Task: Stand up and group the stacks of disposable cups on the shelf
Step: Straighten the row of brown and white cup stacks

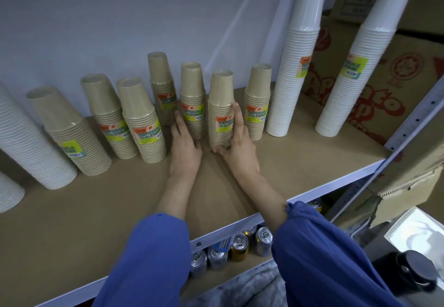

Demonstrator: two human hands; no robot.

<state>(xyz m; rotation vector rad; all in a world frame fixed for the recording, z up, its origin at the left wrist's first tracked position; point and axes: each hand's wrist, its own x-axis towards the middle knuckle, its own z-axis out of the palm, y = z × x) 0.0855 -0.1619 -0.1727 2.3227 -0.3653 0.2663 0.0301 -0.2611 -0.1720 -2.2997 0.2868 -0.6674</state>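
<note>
Several brown cup stacks stand upright in a row on the brown shelf (101, 210). My right hand (236, 148) wraps around the lower part of one brown stack (220, 105) near the middle. My left hand (183, 145) lies flat with its fingers against the left side of the neighbouring brown stack (192, 97), holding nothing. Another brown stack (257, 100) stands just right of my right hand. Two tall white stacks (294, 66) (360, 66) stand at the right. White stacks (31, 143) lean at the far left.
A white wall backs the shelf. Cardboard boxes (384, 95) stand behind the right white stacks. A metal upright (413, 119) marks the shelf's right end. Drink cans (237, 246) sit on the lower shelf under the front edge.
</note>
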